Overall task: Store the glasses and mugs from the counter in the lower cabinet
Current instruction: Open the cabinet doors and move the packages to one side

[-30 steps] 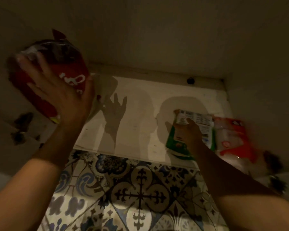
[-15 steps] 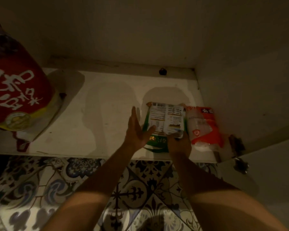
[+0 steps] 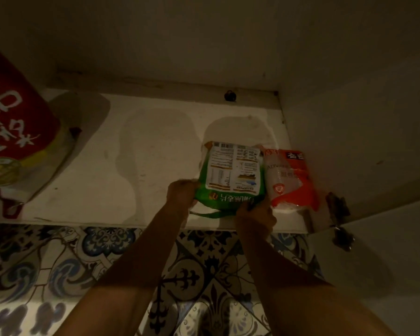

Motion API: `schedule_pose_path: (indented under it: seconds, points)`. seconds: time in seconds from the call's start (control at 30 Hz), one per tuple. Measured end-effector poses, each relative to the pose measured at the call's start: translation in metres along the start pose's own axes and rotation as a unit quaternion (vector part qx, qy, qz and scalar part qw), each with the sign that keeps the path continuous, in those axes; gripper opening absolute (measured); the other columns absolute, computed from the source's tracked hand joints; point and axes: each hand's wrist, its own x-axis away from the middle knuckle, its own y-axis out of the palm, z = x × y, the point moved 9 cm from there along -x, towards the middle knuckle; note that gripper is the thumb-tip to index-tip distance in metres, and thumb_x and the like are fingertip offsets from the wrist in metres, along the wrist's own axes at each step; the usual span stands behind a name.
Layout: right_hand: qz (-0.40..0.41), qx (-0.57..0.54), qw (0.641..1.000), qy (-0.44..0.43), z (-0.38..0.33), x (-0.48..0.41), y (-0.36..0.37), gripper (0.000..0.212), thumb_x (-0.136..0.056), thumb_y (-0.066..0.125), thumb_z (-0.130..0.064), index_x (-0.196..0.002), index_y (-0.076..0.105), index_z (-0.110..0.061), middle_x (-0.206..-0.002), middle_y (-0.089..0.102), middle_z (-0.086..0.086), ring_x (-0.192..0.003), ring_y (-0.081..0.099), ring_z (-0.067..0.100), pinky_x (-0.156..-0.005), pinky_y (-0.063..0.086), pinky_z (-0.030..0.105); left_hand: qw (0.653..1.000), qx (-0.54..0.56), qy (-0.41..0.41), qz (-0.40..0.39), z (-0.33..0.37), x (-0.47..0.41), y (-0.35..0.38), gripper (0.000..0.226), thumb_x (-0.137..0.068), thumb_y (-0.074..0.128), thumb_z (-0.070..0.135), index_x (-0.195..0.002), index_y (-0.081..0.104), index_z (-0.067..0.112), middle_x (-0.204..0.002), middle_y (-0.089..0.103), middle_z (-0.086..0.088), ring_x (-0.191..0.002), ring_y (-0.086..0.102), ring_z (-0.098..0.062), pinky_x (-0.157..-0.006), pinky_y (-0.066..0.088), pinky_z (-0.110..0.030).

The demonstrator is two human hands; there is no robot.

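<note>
Gripping the green packet [image 3: 230, 175] at its lower left corner, the left hand [image 3: 181, 194] now has its fingers curled round the edge; half a second before, it was flat and open beside the packet. The right hand [image 3: 255, 214] keeps its pinch on the lower right corner. The packet lies right of centre in the frame, label up, on the pale, stained floor of the lower cabinet [image 3: 155, 154]. It touches a red-and-clear packet [image 3: 289, 180], which is just beside the right wall [image 3: 349, 129]. A big red bag [image 3: 15, 122] stays at the left edge of the frame. A wide stretch of pale floor shows between the bag and the green packet, from the front edge [image 3: 83, 220] to the back wall.
</note>
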Motion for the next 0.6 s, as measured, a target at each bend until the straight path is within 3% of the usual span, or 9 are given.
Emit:
schedule_pose_path:
  seconds: [0.17,0.27,0.3,0.37,0.43,0.47,0.5,0.6]
  points:
    - [0.004,-0.033,0.998,0.055,-0.003,-0.012,-0.007,0.047,-0.099,0.055,-0.034,-0.138,0.051,-0.008,-0.131,0.062,0.020,-0.122,0.055,0.042,-0.100,0.046,0.049,0.999,-0.032,0.011,-0.036,0.007,0.005,0.007,0.015,-0.087,0.068,0.007,-0.074,0.061,0.006,-0.054,0.051,-0.011,-0.046,0.041,-0.019,-0.048,0.031,-0.024]
    - [0.014,-0.111,0.990,0.088,-0.006,-0.014,-0.012,0.035,-0.098,0.059,-0.029,-0.122,0.063,-0.003,-0.122,0.067,0.018,-0.114,0.062,0.037,-0.088,0.048,0.038,0.998,-0.048,0.026,-0.042,0.017,0.008,0.007,0.020,-0.081,0.075,0.012,-0.072,0.058,0.006,-0.045,0.053,-0.006,-0.044,0.044,-0.019,-0.039,0.034,-0.018]
    - [0.007,-0.138,0.985,0.103,-0.007,-0.014,-0.013,0.034,-0.098,0.060,-0.027,-0.121,0.064,-0.002,-0.120,0.067,0.017,-0.112,0.063,0.036,-0.084,0.047,0.036,0.998,-0.038,0.024,-0.043,0.021,0.010,0.006,0.019,-0.079,0.076,0.012,-0.077,0.059,0.005,-0.053,0.060,-0.009,-0.049,0.048,-0.019,-0.039,0.039,-0.019]
    - [-0.015,-0.185,0.975,0.124,-0.012,-0.017,-0.013,0.034,-0.096,0.063,-0.024,-0.121,0.065,-0.001,-0.117,0.067,0.016,-0.110,0.063,0.035,-0.083,0.049,0.037,0.998,0.021,0.010,-0.059,0.028,0.014,0.008,0.019,-0.088,0.071,0.005,-0.103,0.062,-0.004,-0.089,0.068,-0.026,-0.065,0.058,-0.022,-0.045,0.052,-0.023]
    - [-0.042,-0.250,0.956,0.149,-0.018,-0.021,-0.011,0.035,-0.092,0.066,-0.023,-0.122,0.063,-0.004,-0.116,0.067,0.015,-0.103,0.065,0.033,-0.081,0.055,0.040,0.993,0.087,-0.014,-0.076,0.035,0.021,0.010,0.030,-0.095,0.060,-0.003,-0.124,0.056,-0.009,-0.117,0.063,-0.032,-0.086,0.064,-0.030,-0.061,0.061,-0.028]
    - [-0.055,-0.284,0.942,0.169,-0.020,-0.021,-0.010,0.032,-0.090,0.068,-0.021,-0.118,0.061,-0.005,-0.110,0.066,0.014,-0.094,0.065,0.030,-0.074,0.056,0.038,0.990,0.110,-0.024,-0.082,0.039,0.024,0.011,0.027,-0.096,0.057,-0.004,-0.124,0.056,-0.009,-0.124,0.061,-0.031,-0.093,0.064,-0.032,-0.071,0.062,-0.033]
    - [-0.072,-0.315,0.927,0.190,-0.023,-0.021,-0.008,0.025,-0.091,0.067,-0.019,-0.110,0.058,-0.006,-0.102,0.064,0.012,-0.083,0.062,0.024,-0.065,0.053,0.033,0.987,0.129,-0.030,-0.087,0.041,0.025,0.011,0.021,-0.097,0.055,-0.004,-0.117,0.059,-0.008,-0.126,0.061,-0.029,-0.092,0.065,-0.032,-0.073,0.062,-0.037]
    - [-0.117,-0.337,0.908,0.221,-0.035,-0.022,-0.005,0.012,-0.093,0.065,-0.015,-0.092,0.057,-0.007,-0.079,0.058,0.006,-0.062,0.050,0.014,-0.044,0.041,0.021,0.980,0.176,-0.032,-0.087,0.052,0.027,0.003,0.011,-0.097,0.056,-0.002,-0.105,0.062,-0.007,-0.113,0.064,-0.026,-0.081,0.065,-0.031,-0.058,0.063,-0.034]
